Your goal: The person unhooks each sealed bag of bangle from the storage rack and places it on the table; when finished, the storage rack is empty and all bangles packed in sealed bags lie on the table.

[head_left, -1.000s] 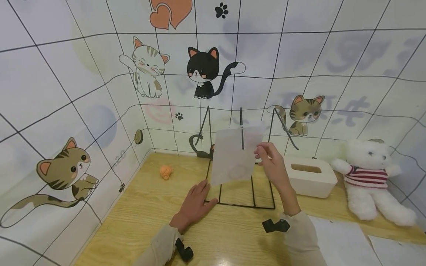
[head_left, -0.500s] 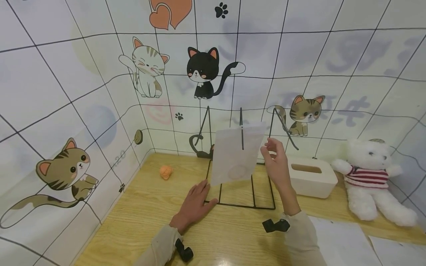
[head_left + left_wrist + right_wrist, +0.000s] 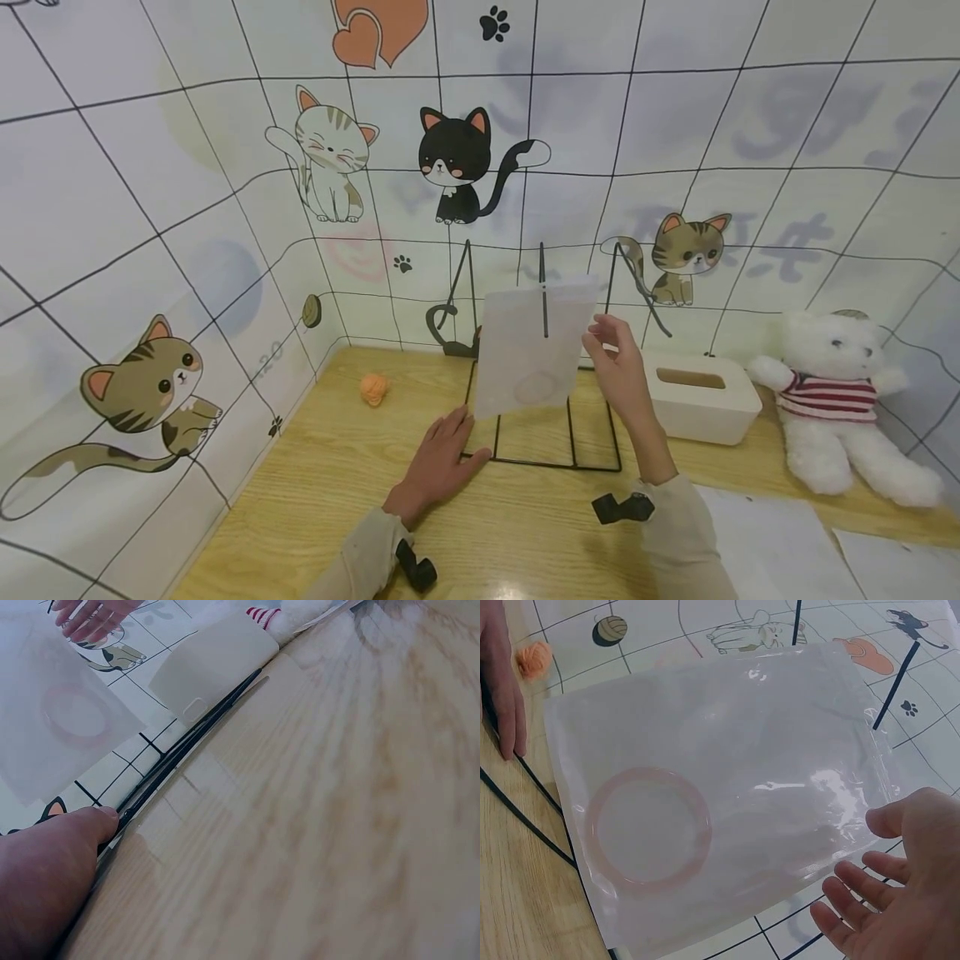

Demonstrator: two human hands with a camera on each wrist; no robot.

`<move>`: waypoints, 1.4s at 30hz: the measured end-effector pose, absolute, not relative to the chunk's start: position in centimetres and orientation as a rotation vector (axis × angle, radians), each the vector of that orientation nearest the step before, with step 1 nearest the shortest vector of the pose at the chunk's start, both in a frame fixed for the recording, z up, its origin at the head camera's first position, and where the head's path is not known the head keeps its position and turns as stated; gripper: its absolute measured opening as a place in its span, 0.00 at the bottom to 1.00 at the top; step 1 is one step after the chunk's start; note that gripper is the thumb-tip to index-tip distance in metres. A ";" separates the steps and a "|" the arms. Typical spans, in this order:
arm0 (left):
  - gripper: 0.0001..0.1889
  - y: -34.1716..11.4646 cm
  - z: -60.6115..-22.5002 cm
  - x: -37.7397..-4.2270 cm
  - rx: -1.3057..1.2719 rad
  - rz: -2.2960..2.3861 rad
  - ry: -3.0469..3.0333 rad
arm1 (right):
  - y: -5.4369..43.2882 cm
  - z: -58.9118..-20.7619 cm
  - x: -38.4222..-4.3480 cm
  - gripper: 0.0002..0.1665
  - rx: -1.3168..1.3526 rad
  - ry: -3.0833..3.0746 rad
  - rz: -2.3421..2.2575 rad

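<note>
A translucent plastic bag (image 3: 525,350) with a pale pink ring-shaped item (image 3: 651,829) inside hangs from the middle prong of a black wire rack (image 3: 573,425). My left hand (image 3: 437,461) rests at the rack's front left corner, fingers extended, the thumb by the base wire. Beside the bag's right edge is my right hand (image 3: 621,367), its fingers loosely bent and spread, pinching nothing. In the right wrist view its thumb (image 3: 892,817) lies very close to the bag's edge; whether it touches I cannot tell.
An orange ball (image 3: 373,388) lies left of the rack. To the right stand a white tissue box (image 3: 705,408) and a white teddy bear (image 3: 828,400) in a striped shirt. White sheets (image 3: 772,533) lie at the front right. Cat-printed wall covering (image 3: 570,125) rises behind.
The right hand's fingers left the bag's right edge, shifted right, then came slightly back left. The bag hangs almost unchanged, and the left hand has stayed put.
</note>
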State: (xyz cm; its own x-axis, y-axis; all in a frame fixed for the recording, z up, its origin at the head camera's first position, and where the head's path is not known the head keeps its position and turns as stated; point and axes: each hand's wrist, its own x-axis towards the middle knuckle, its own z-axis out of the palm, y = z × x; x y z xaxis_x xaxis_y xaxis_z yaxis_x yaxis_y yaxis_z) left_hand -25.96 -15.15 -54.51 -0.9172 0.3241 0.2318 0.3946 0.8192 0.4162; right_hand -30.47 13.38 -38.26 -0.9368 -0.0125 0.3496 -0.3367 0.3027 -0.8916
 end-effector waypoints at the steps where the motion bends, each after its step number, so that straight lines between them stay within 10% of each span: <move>1: 0.38 -15.1 -54.5 -26.0 -0.567 -0.701 -2.852 | 13.5 -38.7 -30.8 0.29 0.316 -2.299 1.682; 42: 0.39 -15.2 -54.9 -26.0 -0.560 -0.676 -2.860 | 12.7 -39.5 -31.0 0.25 0.616 -2.167 1.674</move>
State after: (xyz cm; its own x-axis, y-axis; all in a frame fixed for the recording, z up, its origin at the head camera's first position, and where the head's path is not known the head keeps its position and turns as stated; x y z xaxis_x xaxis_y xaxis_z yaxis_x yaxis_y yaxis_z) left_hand -26.02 -15.18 -54.87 -0.9191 0.3220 0.2272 0.3896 0.8289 0.4014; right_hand -30.99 12.74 -39.53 -0.8507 -0.1337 0.5084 -0.5257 0.2147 -0.8231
